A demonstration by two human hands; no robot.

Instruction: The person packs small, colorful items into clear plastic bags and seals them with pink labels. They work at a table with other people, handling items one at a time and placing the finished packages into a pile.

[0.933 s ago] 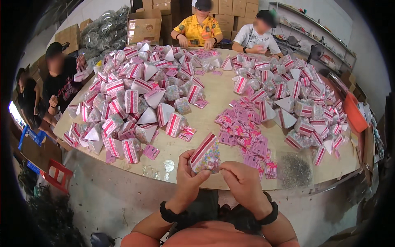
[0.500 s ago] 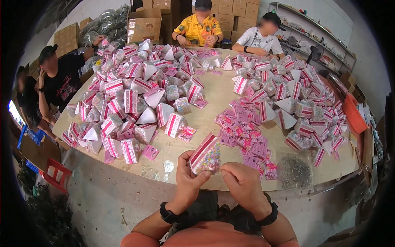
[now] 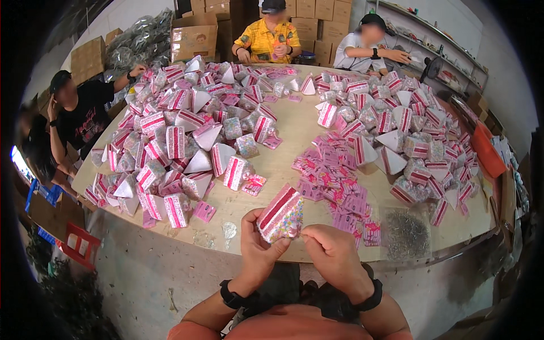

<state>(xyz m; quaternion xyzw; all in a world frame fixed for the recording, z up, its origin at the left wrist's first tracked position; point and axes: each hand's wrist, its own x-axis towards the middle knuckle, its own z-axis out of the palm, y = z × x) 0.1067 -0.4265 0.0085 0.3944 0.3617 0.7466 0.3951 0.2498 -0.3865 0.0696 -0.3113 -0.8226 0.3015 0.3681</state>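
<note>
My left hand [image 3: 258,245] and my right hand [image 3: 333,253] both grip one wedge-shaped toy cake slice [image 3: 281,214] with pink and white stripes and a sprinkle-covered face, wrapped in clear film. I hold it just above the near edge of the round wooden table [image 3: 289,136]. My right fingers pinch its lower right corner. Pink flat tags [image 3: 334,181] lie spread on the table just beyond my hands.
Heaps of wrapped cake slices [image 3: 175,136] cover the left and the right [image 3: 408,130] of the table. A clear bag of small metal pieces [image 3: 405,233] lies at the near right. Three people sit around the far and left sides. Cardboard boxes [image 3: 192,37] stand behind.
The cake slice has tilted slightly in my hands. The person at the left has reached an arm out to the pile on the table.
</note>
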